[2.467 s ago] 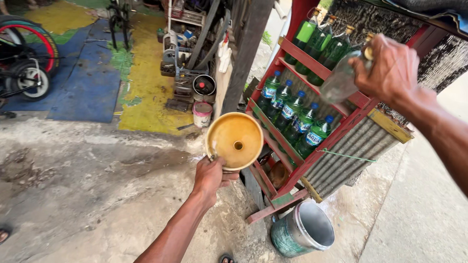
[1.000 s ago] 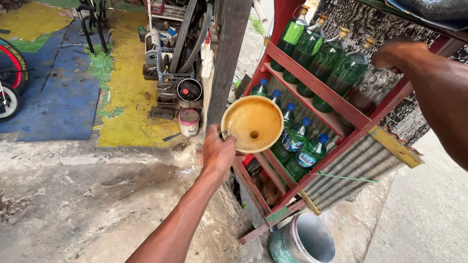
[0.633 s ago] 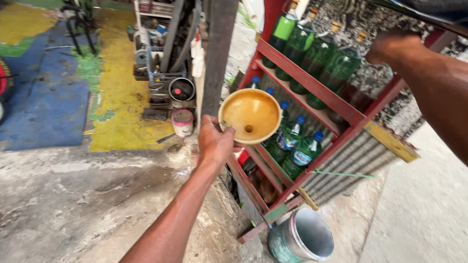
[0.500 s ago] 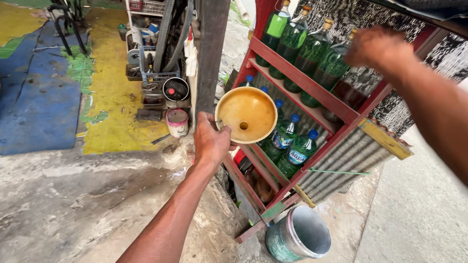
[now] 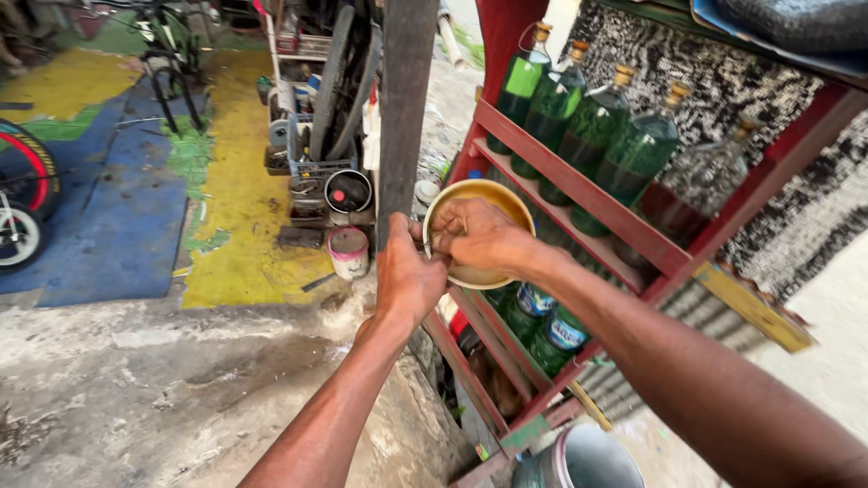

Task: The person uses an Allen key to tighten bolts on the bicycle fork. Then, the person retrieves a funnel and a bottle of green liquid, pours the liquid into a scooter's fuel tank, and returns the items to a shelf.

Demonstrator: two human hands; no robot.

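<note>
- Head view: the left hand (image 5: 407, 271) is clenched on the near rim of the yellow funnel (image 5: 479, 194), gripping it in front of the red rack (image 5: 588, 194), at the level of the upper shelf rail.
- The right hand (image 5: 475, 237) has come across. Half a second ago it was up by the tall green bottles (image 5: 592, 126) on the top shelf; now it lies over the funnel's mouth, fingers (image 5: 443, 242) curled onto the rim beside the left hand. Both hands grasp the funnel together.
- My reading: the right hand let go of the bottle row, and the work has shifted to the funnel itself.
- The funnel has also sunk a little against the rack compared with a second ago, closer to the lower row of small bottles (image 5: 551, 325).
- Edges: the dark post (image 5: 407, 108) stands just left of the hands, almost touching the left thumb; the rack rail runs right behind the funnel.
- Open room lies toward the wet concrete ground (image 5: 163, 380) at lower left. A metal bucket (image 5: 579, 456) sits below the rack, and a small paint tin (image 5: 348, 251) near the post's foot.
</note>
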